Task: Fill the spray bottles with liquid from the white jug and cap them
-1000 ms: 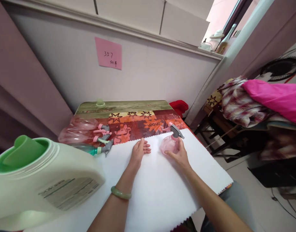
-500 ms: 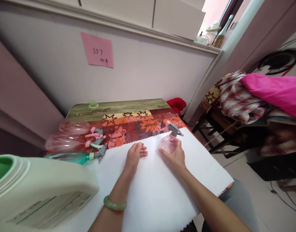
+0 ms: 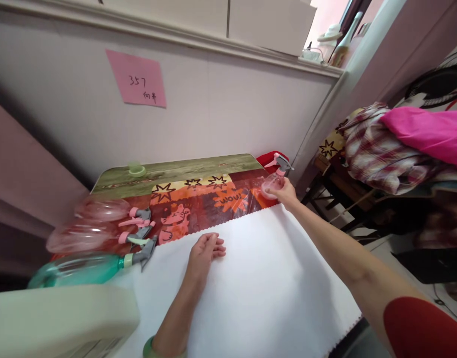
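My right hand [image 3: 287, 193] grips a small clear-pink spray bottle [image 3: 272, 185] with a pink and grey trigger head. It holds the bottle upright at the far right of the table, over the red patterned cover. My left hand [image 3: 206, 248] rests on the white cloth [image 3: 258, 258], fingers loosely bent and a little apart, with nothing visible in it. To its left a green spray bottle [image 3: 82, 267] lies on its side. Two pink spray bottles [image 3: 84, 237] lie just beyond that one, their trigger heads pointing right.
A large pale green jug [image 3: 60, 318] fills the near left corner. On the table's back strip stands a small green cap [image 3: 137, 170]. A pink paper note [image 3: 138, 79] is stuck to the wall. Clothes [image 3: 377, 144] are heaped on furniture at the right.
My right hand has carried the pink spray bottle away from me and to the right, off the white cloth. My left hand stays on the cloth. The view has shifted slightly.
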`<state>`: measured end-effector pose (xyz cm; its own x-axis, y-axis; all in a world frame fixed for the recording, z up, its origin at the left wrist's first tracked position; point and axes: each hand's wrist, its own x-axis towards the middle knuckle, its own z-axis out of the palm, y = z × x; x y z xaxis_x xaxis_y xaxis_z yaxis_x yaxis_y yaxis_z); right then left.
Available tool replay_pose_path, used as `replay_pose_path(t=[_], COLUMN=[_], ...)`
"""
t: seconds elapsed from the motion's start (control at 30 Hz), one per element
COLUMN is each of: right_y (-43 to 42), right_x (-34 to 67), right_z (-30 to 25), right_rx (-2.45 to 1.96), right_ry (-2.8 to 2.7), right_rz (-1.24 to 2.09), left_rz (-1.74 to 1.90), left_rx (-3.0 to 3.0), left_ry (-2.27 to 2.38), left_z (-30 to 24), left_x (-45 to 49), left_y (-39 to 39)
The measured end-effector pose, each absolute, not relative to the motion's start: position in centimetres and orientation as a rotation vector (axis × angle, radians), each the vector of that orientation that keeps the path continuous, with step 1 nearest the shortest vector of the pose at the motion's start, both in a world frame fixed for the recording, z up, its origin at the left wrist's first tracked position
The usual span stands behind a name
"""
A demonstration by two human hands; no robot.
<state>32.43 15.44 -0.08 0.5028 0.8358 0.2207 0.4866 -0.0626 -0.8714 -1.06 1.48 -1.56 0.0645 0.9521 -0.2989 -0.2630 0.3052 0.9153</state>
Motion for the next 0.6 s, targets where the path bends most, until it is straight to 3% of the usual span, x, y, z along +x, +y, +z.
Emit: replay_pose_path(t=[0.37,0.6], right_y=[16.8,10.6], right_x=[33.3,30.8], right_z=[-2.4,-3.3], right_rx=[-1.705,-1.518], right_ry=[-1.231,-0.99], right_rz=[0.501,0.244], left_rz=[1.08,1.129], left_rx=[0.767,0.808], left_ry=[1.109,1.132], left_z=[-1.2,-2.0], left_x=[-1.2,-0.4], left_y=[1.1,0.8])
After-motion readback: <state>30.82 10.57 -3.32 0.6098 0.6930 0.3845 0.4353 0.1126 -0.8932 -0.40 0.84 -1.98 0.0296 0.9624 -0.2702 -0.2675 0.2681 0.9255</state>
